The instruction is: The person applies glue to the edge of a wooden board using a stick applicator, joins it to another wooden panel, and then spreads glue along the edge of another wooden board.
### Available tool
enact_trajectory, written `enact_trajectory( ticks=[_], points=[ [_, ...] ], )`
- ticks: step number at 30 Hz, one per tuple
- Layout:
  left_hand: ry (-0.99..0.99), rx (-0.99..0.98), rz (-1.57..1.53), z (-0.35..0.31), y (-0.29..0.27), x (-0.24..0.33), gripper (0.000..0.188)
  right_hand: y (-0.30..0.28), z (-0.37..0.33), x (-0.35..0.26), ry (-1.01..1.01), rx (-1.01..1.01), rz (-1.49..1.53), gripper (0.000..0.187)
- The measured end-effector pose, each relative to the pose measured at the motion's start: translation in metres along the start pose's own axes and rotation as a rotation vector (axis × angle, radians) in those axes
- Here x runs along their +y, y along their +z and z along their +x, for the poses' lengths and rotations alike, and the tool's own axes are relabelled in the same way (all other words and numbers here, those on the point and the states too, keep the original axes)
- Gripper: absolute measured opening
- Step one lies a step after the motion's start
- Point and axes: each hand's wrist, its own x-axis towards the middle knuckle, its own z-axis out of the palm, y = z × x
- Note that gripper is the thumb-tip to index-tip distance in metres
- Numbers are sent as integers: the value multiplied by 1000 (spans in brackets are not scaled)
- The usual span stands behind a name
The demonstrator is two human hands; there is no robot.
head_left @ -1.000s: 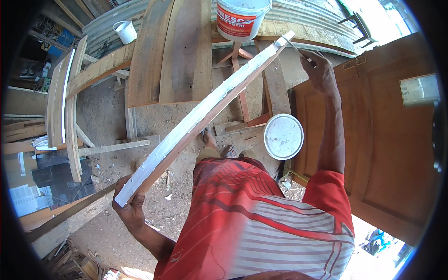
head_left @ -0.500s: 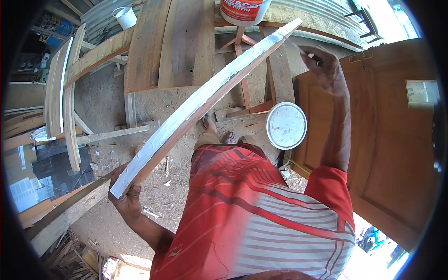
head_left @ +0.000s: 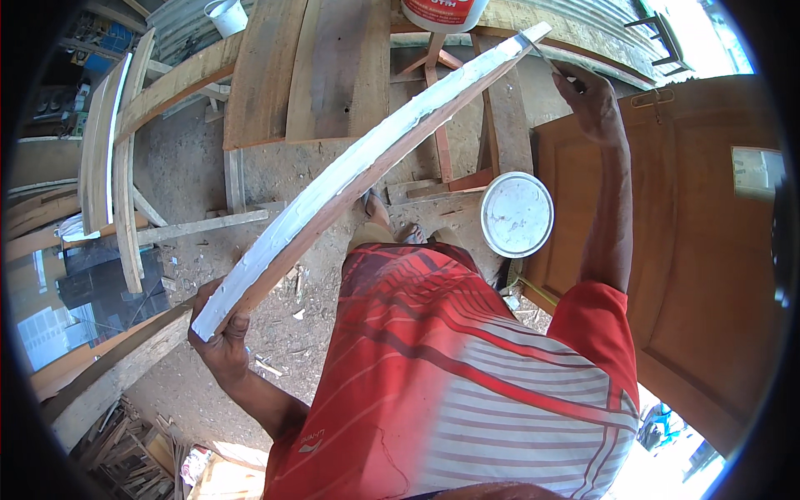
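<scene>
A long wooden board (head_left: pixel 367 179) runs diagonally in front of me, its upper edge coated in white glue. My left hand (head_left: pixel 223 340) is wrapped round its near lower end, the thumb against the reddish side. At the far upper end, my right hand (head_left: pixel 588 102) pinches a thin putty knife (head_left: pixel 542 55). Its blade lies against the board's coated edge close to the tip, where a short stretch of bare wood shows. The handle is mostly hidden inside my fingers.
A white bucket with a red label (head_left: pixel 442 12) stands on the far beam. Wide planks (head_left: pixel 333 83) lie on a bench ahead. A round white lid (head_left: pixel 517 215) sits right of my feet, near a brown panelled door (head_left: pixel 667 250). A small white pail (head_left: pixel 225 17) is far left.
My right hand has moved slightly right and down, and the putty knife now touches the board's far end. The white glue there has thinned at the tip. My left hand still grips the board.
</scene>
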Motion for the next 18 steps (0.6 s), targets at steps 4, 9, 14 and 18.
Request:
enact_trajectory(
  ticks=[4, 9, 14, 18],
  points=[
    [-7, 12, 8, -3, -1, -2, 58, 1, -17, -20, -60, -83, 97, 32],
    [7, 5, 0, -2, -3, -2, 58, -2, -17, -15, 21, -91, 273, 26],
    [13, -8, 25, -1, -5, -4, 56, 8, -21, -12, -9, 9, 68, 27],
    [14, 3, 38, -5, -4, -2, 55, 12, -30, -16, -112, -22, 210, 31]
  ],
)
